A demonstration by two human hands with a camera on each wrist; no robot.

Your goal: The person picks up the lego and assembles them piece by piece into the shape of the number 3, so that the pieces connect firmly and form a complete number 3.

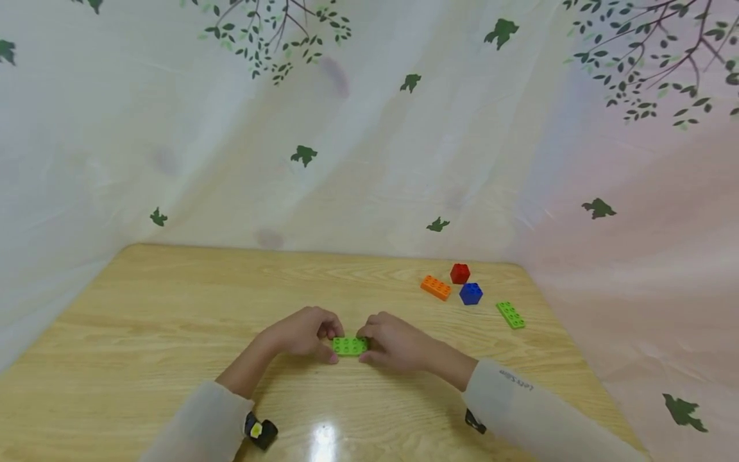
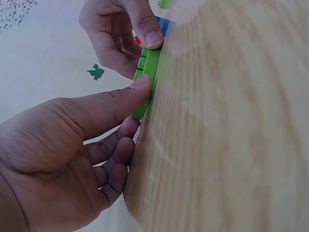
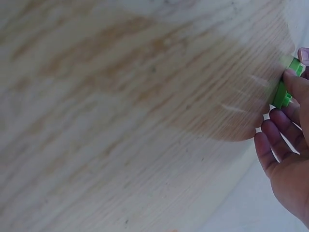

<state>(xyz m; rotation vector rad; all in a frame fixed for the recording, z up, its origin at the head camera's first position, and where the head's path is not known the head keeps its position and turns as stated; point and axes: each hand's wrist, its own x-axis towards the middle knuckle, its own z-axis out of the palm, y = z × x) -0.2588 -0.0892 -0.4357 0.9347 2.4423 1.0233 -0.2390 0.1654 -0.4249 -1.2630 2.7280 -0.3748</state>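
A flat light-green toy brick [image 1: 349, 346] with studs on top lies at the middle of the table, between the two hands. My left hand [image 1: 306, 332] pinches its left end, thumb on the near side and fingertips at the far side. At the opposite end my right hand [image 1: 398, 343] pinches the brick the same way. In the left wrist view the left thumb [image 2: 140, 84] presses the brick's side, low over the wood. The right wrist view has my right hand [image 3: 292, 164] at the edge, its thumb against the green brick [image 3: 281, 94], other fingers spread below.
Toward the back right of the wooden table [image 1: 173, 308] are an orange brick [image 1: 435, 287], a red brick [image 1: 460, 273], a blue brick [image 1: 471, 294] and another flat green brick [image 1: 510, 315]. A leaf-patterned cloth [image 1: 369, 192] hangs behind the table.
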